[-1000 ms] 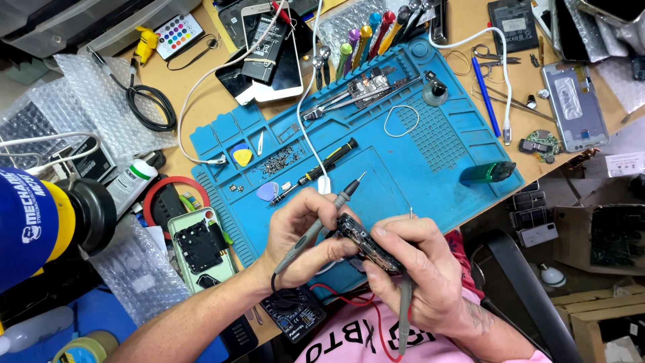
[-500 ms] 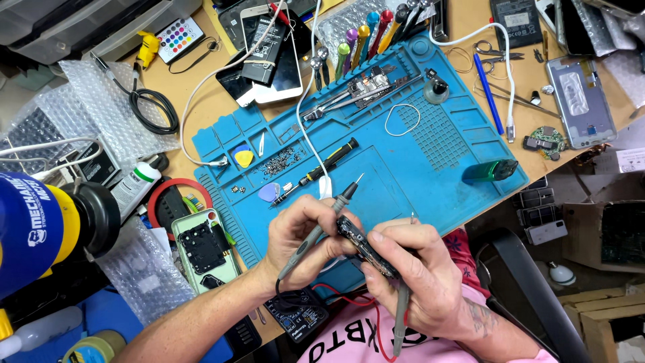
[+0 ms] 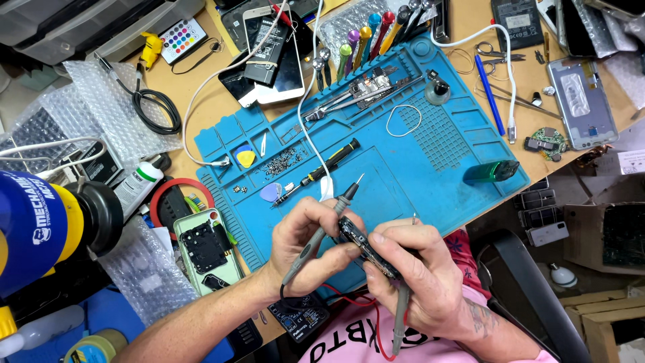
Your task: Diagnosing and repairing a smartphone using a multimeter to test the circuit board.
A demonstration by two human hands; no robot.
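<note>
Blue mat (image 3: 430,168) under your hands: left hand (image 3: 310,250) pinches a grey probe (image 3: 322,232), right hand (image 3: 416,282) grips another probe (image 3: 401,316) plus the circuit board (image 3: 366,247); screwdriver (image 3: 316,173) and screws (image 3: 279,163) just beyond.

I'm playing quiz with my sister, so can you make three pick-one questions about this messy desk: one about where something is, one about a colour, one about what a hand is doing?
1. Where is the green bottle?
A. On the blue mat's right edge
B. In the left hand
C. On the floor

2. What colour is the work mat?
A. Red
B. Blue
C. Yellow

3. What is the left hand doing?
A. Resting open
B. Waving
C. Gripping a grey probe

Answers: 1 A, it lies at the mat's right edge. 2 B, the mat is plainly blue. 3 C, its fingers close around the grey probe.
</note>
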